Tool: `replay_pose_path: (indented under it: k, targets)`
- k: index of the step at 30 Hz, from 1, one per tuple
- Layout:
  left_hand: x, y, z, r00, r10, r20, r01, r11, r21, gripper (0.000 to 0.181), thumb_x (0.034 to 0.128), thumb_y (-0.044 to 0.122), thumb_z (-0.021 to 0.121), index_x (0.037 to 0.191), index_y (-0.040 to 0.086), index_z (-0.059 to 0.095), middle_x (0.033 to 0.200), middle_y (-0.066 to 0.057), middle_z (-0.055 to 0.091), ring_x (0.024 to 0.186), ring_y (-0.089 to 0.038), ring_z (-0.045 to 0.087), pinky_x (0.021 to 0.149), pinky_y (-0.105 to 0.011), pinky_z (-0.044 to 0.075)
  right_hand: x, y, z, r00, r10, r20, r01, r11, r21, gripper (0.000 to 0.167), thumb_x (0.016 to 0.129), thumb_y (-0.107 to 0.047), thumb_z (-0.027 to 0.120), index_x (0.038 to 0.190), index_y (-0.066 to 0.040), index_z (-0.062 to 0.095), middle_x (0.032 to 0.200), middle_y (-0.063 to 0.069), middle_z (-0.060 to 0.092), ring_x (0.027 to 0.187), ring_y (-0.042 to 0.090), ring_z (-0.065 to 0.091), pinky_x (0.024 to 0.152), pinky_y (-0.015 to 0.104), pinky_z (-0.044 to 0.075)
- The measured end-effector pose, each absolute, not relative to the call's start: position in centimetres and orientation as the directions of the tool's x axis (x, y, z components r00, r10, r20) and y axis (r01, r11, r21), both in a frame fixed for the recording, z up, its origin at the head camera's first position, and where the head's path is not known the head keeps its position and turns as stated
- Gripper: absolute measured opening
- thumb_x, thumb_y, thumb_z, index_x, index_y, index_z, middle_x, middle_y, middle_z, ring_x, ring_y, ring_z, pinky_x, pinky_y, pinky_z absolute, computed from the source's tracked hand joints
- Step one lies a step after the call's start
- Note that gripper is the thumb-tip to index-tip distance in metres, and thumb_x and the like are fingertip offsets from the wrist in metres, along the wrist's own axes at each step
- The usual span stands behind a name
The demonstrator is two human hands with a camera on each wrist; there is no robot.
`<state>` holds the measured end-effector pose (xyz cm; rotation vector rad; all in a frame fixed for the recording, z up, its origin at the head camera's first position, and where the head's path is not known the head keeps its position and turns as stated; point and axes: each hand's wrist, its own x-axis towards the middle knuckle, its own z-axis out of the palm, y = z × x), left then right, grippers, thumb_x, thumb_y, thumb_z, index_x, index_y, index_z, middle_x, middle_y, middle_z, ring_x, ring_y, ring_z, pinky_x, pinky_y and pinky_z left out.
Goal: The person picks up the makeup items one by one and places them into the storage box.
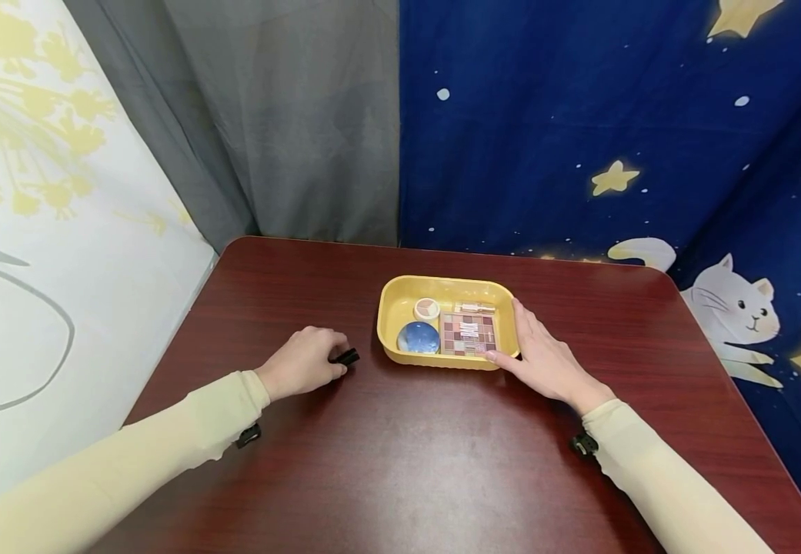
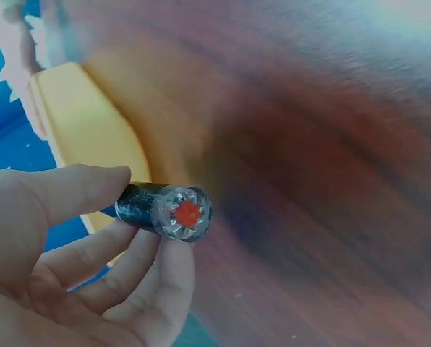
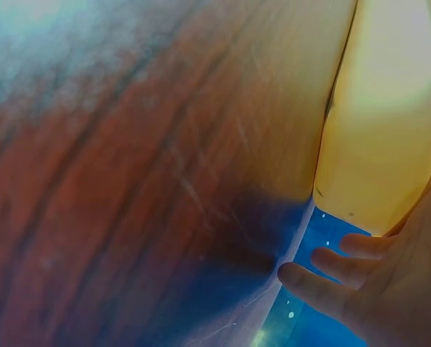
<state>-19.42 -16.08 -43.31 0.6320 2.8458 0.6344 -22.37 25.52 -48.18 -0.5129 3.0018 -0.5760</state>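
My left hand (image 1: 308,360) pinches a black lipstick tube (image 2: 165,210) between thumb and fingers, just above or at the table left of the yellow basket (image 1: 388,348). In the left wrist view, the tube's clear, faceted end has an orange-red centre. My right hand (image 1: 545,358) rests at the basket's right end, fingers extended along the outside and thumb over the front rim. Inside the basket lie a blue round compact (image 1: 418,338), a small round three-colour palette (image 1: 427,309), a square eyeshadow palette (image 1: 452,335) and a slim pinkish item (image 1: 475,308) behind it.
The dark red wooden table (image 1: 400,462) reaches to the curtains at the back, one grey (image 1: 303,115) and one blue with stars (image 1: 545,138). A white patterned cloth (image 1: 61,269) hangs on the left.
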Motion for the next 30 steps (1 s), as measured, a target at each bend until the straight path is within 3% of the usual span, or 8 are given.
replay_pose_path:
  k: [7, 17, 26, 30]
  targets:
    - [-20.3, -15.2, -41.9, -0.928, 0.371, -0.039, 0.306, 0.816, 0.491, 0.011, 0.0855, 0.013, 0.078, 0.095, 0.012, 0.072, 0.074, 0.005, 0.061, 0.066, -0.014, 0.056, 0.065, -0.032, 0.048, -22.4, 25.5, -48.1, -0.944, -0.329, 0.014, -0.311, 0.876, -0.368, 0.115, 0.086, -0.081, 0.048, 0.161, -0.019, -0.012, 0.165, 0.015, 0.017, 0.145, 0.032, 0.029, 0.093, 0.063, 0.046]
    - [-21.5, -13.7, -40.3, -0.951, 0.31, -0.001, 0.246, 0.757, 0.605, 0.013, 0.0889, 0.015, 0.076, 0.1, 0.009, 0.072, 0.07, -0.002, 0.062, 0.051, -0.012, 0.061, 0.054, -0.032, 0.05, -22.4, 25.4, -48.1, -0.945, -0.327, 0.017, -0.309, 0.875, -0.373, 0.114, 0.086, -0.08, 0.049, 0.161, -0.021, -0.013, 0.164, 0.015, 0.019, 0.143, 0.031, 0.031, 0.092, 0.063, 0.047]
    - [-23.6, -11.5, -39.7, -0.965, 0.264, 0.009, 0.195, 0.69, 0.697, 0.02, 0.0899, 0.015, 0.075, 0.106, 0.005, 0.072, 0.082, -0.005, 0.068, 0.06, -0.015, 0.068, 0.057, -0.028, 0.056, -22.4, 25.5, -48.1, -0.943, -0.331, 0.018, -0.314, 0.874, -0.371, 0.114, 0.086, -0.081, 0.048, 0.162, -0.019, -0.011, 0.164, 0.015, 0.019, 0.144, 0.031, 0.03, 0.093, 0.061, 0.047]
    - [-24.5, -10.4, -39.3, -0.968, 0.248, 0.027, 0.196, 0.687, 0.7, 0.022, 0.0898, 0.017, 0.076, 0.108, 0.005, 0.073, 0.087, -0.006, 0.068, 0.071, -0.016, 0.066, 0.06, -0.028, 0.056, -22.4, 25.5, -48.1, -0.942, -0.334, 0.017, -0.317, 0.876, -0.364, 0.115, 0.086, -0.082, 0.047, 0.162, -0.017, -0.01, 0.165, 0.015, 0.018, 0.144, 0.031, 0.03, 0.094, 0.061, 0.046]
